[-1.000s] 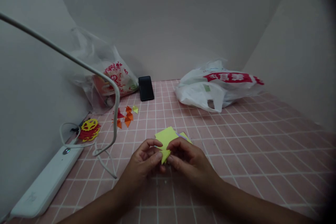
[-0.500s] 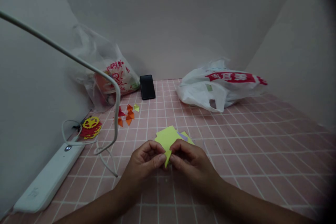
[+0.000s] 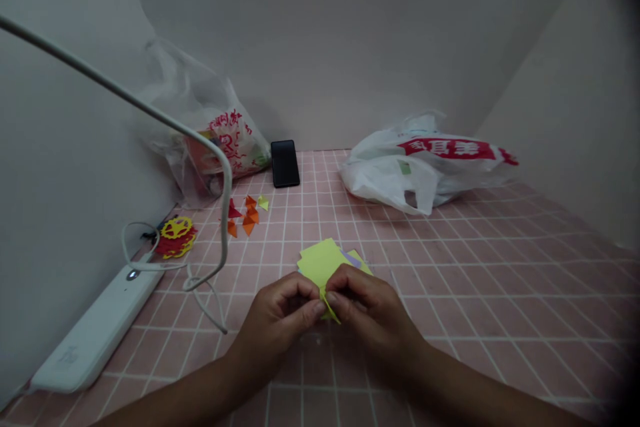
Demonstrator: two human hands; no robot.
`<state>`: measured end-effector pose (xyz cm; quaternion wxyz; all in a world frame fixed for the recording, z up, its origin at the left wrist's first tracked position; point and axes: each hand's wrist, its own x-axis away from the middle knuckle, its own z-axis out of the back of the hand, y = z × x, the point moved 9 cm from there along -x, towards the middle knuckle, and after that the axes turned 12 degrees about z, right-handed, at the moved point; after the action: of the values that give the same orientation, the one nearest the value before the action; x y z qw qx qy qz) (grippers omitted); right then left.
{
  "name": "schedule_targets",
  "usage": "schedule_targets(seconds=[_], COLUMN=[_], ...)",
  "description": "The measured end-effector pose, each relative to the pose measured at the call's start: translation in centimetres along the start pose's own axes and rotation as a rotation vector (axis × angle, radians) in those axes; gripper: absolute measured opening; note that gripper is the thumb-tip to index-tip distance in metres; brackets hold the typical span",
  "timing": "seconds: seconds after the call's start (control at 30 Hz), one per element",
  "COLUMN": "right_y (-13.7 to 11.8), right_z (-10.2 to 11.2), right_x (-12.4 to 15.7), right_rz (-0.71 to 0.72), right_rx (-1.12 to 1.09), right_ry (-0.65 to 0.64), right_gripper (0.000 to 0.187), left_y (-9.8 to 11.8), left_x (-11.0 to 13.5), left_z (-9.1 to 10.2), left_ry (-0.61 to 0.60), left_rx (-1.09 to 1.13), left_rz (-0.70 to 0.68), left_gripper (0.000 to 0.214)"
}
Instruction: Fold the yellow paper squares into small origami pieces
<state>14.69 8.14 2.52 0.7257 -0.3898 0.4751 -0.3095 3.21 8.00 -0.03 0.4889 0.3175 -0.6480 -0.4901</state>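
Between my two hands is a small piece of folded yellow paper point(image 3: 330, 311), pinched at its edges. My left hand point(image 3: 287, 310) is closed, thumb and forefinger gripping its left side. My right hand point(image 3: 365, 300) pinches the other side, with the remaining fingers curled in. Just beyond the fingertips lies a loose stack of yellow paper sheets point(image 3: 323, 259), a lilac sheet point(image 3: 351, 258) peeking out at its right. Farther left on the tiles rest several small folded paper pieces point(image 3: 250, 217) in orange, red and yellow.
A white power strip point(image 3: 95, 327) runs along the left wall, its cable point(image 3: 226, 213) looping up across the view. Red and yellow cut-out shapes point(image 3: 176, 237) lie beside it. At the back are a plastic bag point(image 3: 240, 143), a black phone point(image 3: 285, 163) and another white bag point(image 3: 385, 177).
The folded yellow paper has turned in my fingers, its lower tip now pointing right instead of left. Both hands keep their pinch. The whole view has shifted slightly.
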Motion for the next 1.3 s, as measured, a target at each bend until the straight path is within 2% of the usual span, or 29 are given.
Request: schedule_targets(seconds=[0.2, 0.47, 0.53, 0.67, 0.83, 1.0, 1.13, 1.3], right_y=[0.6, 0.3, 0.7, 2.0, 2.8, 2.8, 2.8, 2.5], right_z=[-0.2, -0.1, -0.1, -0.3, -0.5, -0.8, -0.8, -0.6], right_x=[0.2, 0.1, 0.1, 0.5, 0.7, 0.7, 0.7, 0.7], right_rz=[-0.042, -0.032, -0.066, -0.187, -0.255, -0.268, -0.285, -0.248], right_rx=[-0.056, -0.029, -0.069, -0.197, -0.263, -0.279, -0.256, -0.197], right_ry=[-0.002, 0.017, 0.026, 0.056, 0.086, 0.067, 0.047, 0.041], right_gripper=[0.016, 0.018, 0.015, 0.016, 0.022, 0.017, 0.018, 0.021], left_y=[0.7, 1.1, 1.3, 1.1, 0.7, 1.3, 0.7, 0.7], left_x=[0.2, 0.5, 0.6, 0.6, 0.4, 0.5, 0.3, 0.3], left_z=[0.1, 0.6, 0.6, 0.4, 0.2, 0.5, 0.3, 0.2], left_ry=[0.036, 0.082, 0.091, 0.058, 0.046, 0.093, 0.05, 0.032], left_rx=[-0.047, -0.14, -0.169, -0.148, -0.134, -0.154, -0.105, -0.113], left_rz=[-0.107, -0.167, -0.188, -0.154, -0.106, -0.18, -0.108, -0.104], left_gripper=[0.01, 0.006, 0.007, 0.01, 0.011, 0.01, 0.012, 0.01])
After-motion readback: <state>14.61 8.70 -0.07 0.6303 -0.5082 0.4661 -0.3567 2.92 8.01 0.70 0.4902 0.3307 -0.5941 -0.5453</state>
